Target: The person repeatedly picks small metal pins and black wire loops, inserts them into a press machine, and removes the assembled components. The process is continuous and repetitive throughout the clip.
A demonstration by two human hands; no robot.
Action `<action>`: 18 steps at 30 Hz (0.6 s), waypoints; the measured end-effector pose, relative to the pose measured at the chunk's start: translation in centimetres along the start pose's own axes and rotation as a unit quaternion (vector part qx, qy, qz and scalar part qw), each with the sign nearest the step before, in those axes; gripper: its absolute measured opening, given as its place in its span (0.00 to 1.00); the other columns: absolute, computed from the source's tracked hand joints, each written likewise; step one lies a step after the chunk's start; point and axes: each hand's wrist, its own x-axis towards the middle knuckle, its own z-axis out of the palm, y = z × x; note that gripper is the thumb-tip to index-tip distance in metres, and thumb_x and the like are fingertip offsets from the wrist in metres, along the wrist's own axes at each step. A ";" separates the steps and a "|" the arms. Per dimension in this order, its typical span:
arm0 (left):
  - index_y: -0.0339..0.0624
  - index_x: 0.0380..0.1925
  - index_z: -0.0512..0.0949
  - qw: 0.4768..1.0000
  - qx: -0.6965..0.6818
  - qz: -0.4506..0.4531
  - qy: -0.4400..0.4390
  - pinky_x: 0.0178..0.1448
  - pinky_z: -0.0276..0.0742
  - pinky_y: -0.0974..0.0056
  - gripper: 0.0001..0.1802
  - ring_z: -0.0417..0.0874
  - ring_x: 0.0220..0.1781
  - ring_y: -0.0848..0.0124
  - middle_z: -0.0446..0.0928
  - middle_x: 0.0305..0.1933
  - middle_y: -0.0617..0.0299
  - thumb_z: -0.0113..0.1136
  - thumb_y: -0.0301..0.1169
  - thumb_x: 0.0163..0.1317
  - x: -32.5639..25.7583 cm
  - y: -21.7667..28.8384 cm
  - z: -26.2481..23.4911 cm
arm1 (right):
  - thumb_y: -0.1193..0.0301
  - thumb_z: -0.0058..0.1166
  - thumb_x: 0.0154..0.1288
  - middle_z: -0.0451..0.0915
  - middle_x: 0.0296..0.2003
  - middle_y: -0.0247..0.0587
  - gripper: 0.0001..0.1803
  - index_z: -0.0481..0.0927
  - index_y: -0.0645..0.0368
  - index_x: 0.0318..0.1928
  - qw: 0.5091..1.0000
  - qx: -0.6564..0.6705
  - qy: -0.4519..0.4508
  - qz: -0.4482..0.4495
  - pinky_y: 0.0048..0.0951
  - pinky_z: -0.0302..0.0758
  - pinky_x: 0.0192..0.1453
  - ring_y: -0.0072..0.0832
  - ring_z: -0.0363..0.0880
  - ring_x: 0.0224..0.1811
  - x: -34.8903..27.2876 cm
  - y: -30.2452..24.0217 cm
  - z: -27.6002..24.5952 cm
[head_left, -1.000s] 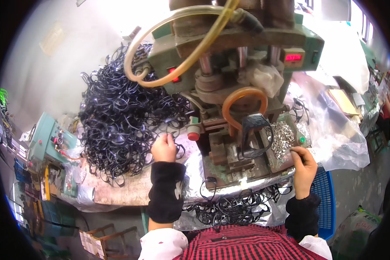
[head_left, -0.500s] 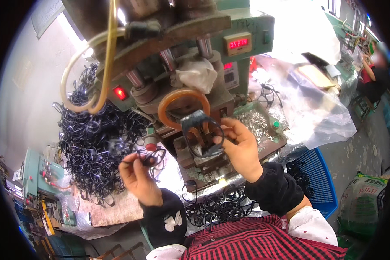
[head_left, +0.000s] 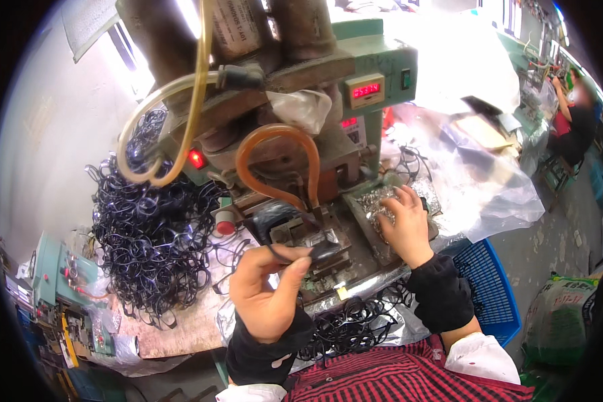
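Observation:
My left hand (head_left: 269,291) pinches a glossy black loop-shaped band (head_left: 325,250) between thumb and forefinger. One part of the band lies on the small metal die (head_left: 315,236) of a press (head_left: 342,191); the loop's wider part leans over the die's left side. Over the tray of small silvery bits (head_left: 372,199), to the right of the die, is my right hand (head_left: 407,228). Its fingers are curved and apart, with nothing seen in them. The hand covers the spot by the tray's right side.
A big heap of black loops (head_left: 151,234) lies on the left. More black loops (head_left: 352,325) sit in front of the press, near my apron. A red button (head_left: 225,223) stands left of the die, a blue basket (head_left: 492,281) at the right. Another person (head_left: 573,124) sits far right.
My left hand has moved right to the die and now holds the black band that my right hand held. My right hand has let go and moved right over the tray. The press head appears lower.

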 end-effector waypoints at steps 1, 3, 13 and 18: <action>0.32 0.39 0.76 1.000 0.008 -0.017 -0.017 0.47 0.79 0.69 0.10 0.84 0.40 0.73 0.84 0.38 0.54 0.66 0.19 0.59 0.1 0.0 0.3 | 0.70 0.64 0.54 0.79 0.49 0.48 0.12 0.82 0.57 0.41 0.999 -0.037 -0.001 0.021 0.47 0.73 0.57 0.47 0.70 0.63 -0.6 0.7 0.7; 0.33 0.39 0.77 0.999 0.023 -0.030 -0.025 0.46 0.78 0.70 0.08 0.83 0.39 0.74 0.84 0.39 0.56 0.65 0.20 0.61 0.5 -0.3 0.4 | 0.72 0.64 0.52 0.80 0.46 0.46 0.08 0.80 0.57 0.34 0.999 0.023 0.032 -0.013 0.46 0.75 0.54 0.47 0.73 0.60 -1.0 2.1 1.5; 0.31 0.37 0.77 0.994 0.101 0.002 -0.034 0.44 0.77 0.71 0.08 0.81 0.37 0.76 0.83 0.37 0.58 0.65 0.19 0.60 0.6 -0.3 1.3 | 0.75 0.62 0.54 0.80 0.33 0.42 0.05 0.79 0.58 0.32 0.972 0.190 0.067 0.120 0.39 0.74 0.46 0.43 0.79 0.40 0.4 2.4 0.8; 0.31 0.37 0.77 0.996 0.082 -0.013 -0.038 0.44 0.77 0.71 0.07 0.82 0.37 0.75 0.82 0.35 0.59 0.65 0.19 0.60 0.6 -0.4 1.2 | 0.76 0.61 0.57 0.83 0.35 0.43 0.06 0.84 0.57 0.37 0.977 0.193 0.082 0.045 0.36 0.76 0.46 0.42 0.80 0.40 0.8 3.4 1.2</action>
